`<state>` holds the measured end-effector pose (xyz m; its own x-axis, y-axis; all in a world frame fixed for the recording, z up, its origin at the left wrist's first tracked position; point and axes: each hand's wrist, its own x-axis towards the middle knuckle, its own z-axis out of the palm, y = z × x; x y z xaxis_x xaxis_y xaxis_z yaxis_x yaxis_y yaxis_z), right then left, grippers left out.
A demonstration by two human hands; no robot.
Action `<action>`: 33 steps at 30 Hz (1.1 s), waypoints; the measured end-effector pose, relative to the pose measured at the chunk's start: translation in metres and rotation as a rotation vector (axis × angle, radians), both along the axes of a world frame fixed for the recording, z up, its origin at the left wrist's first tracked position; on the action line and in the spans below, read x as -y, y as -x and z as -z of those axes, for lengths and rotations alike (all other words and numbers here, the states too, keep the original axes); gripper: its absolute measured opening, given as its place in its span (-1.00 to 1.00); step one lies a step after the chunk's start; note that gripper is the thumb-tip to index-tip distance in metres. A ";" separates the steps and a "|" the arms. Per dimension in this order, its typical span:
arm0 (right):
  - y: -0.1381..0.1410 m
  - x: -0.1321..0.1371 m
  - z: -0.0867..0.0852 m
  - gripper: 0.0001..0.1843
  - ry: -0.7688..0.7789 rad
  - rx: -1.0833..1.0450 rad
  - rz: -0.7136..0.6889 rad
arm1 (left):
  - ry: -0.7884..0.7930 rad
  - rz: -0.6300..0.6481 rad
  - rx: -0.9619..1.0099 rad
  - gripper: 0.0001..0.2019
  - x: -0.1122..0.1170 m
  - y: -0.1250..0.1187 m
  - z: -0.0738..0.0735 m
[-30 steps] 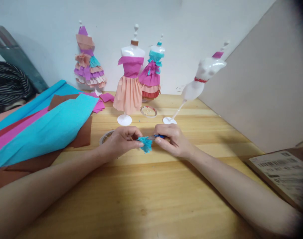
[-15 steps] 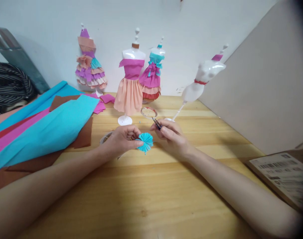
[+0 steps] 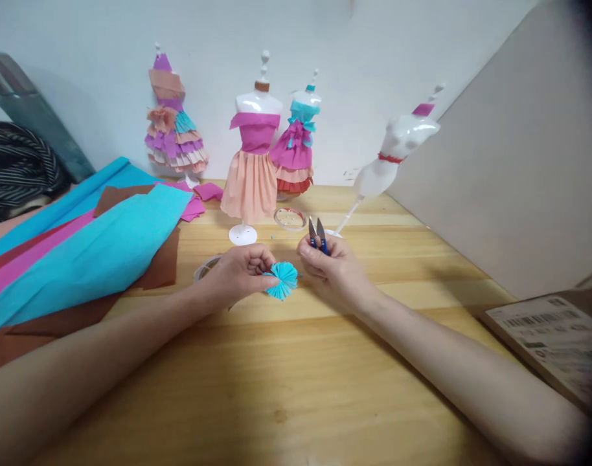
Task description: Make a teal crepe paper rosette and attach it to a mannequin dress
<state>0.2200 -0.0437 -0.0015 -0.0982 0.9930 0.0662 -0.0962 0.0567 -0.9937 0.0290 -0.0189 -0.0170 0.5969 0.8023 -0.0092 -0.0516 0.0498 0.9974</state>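
Between thumb and fingers, my left hand (image 3: 245, 272) pinches a turquoise pleated paper rosette (image 3: 283, 282) by its left edge, just above the wooden table (image 3: 296, 375). A little to the right, my right hand (image 3: 332, 262) is closed around blue thread snips (image 3: 318, 237), their two blades pointing up and standing apart. The snips do not touch the rosette. Behind my hands stands a white mannequin (image 3: 258, 103) in a magenta top and a peach pleated skirt. A clear round dish (image 3: 290, 219) lies between it and the snips.
Sheets of coloured crepe paper (image 3: 102, 246) cover the left side. Two more dressed mannequins (image 3: 166, 116) stand at the back, and a bare white mannequin (image 3: 390, 155) leans at the right. A round reel (image 3: 206, 266) is partly behind my left hand. A cardboard box (image 3: 543, 336) sits right.
My right hand has turned the snips from slanting left to upright, and their blades now show spread. The rosette has turned and shifted slightly left in my left hand.
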 end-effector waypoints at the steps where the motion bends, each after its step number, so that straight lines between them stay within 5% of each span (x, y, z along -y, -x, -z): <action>1: -0.001 -0.001 0.000 -0.56 0.023 -0.028 0.005 | 0.013 -0.002 0.018 -0.75 0.000 0.000 0.000; 12: 0.001 0.002 0.007 -0.55 0.032 0.116 -0.170 | -0.012 -0.035 0.030 -0.72 -0.001 0.000 0.003; 25: 0.006 0.005 0.007 -0.79 0.015 0.304 -0.142 | -0.012 -0.066 -0.048 -0.77 0.001 -0.001 0.002; 33: 0.008 0.004 0.014 -0.75 0.116 0.112 -0.100 | 0.081 -0.131 0.052 -0.69 -0.002 0.000 0.000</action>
<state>0.2116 -0.0477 -0.0154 -0.1973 0.9782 -0.0649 0.0161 -0.0629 -0.9979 0.0291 -0.0166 -0.0170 0.4886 0.8712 -0.0484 -0.1147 0.1192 0.9862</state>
